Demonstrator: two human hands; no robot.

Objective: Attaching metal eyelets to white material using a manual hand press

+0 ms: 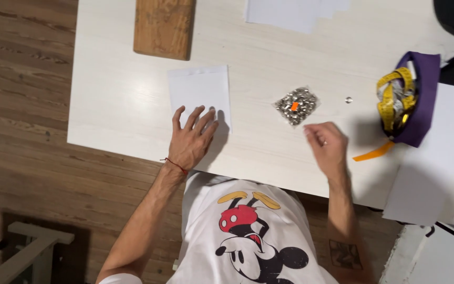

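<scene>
Right now the work looks like a setting-up step: the left hand [191,138] lies flat and spread on the tabletop [116,105], its fingertips pressing the near edge of a white sheet of paper [198,90] and holding nothing. The right hand [326,143] hovers loosely curled, fingers half bent; it seems empty, though I cannot tell for sure that nothing small sits under the fingers. Just beyond it and slightly toward the left hand lies a clear bag of small metal pieces [296,105], apart from the fingertips. A single loose metal piece [348,99] rests farther out from the right hand. Judging from this, the bag is the nearest thing for the right hand, and any pickup calls for a careful pinch of its slack plastic.
</scene>
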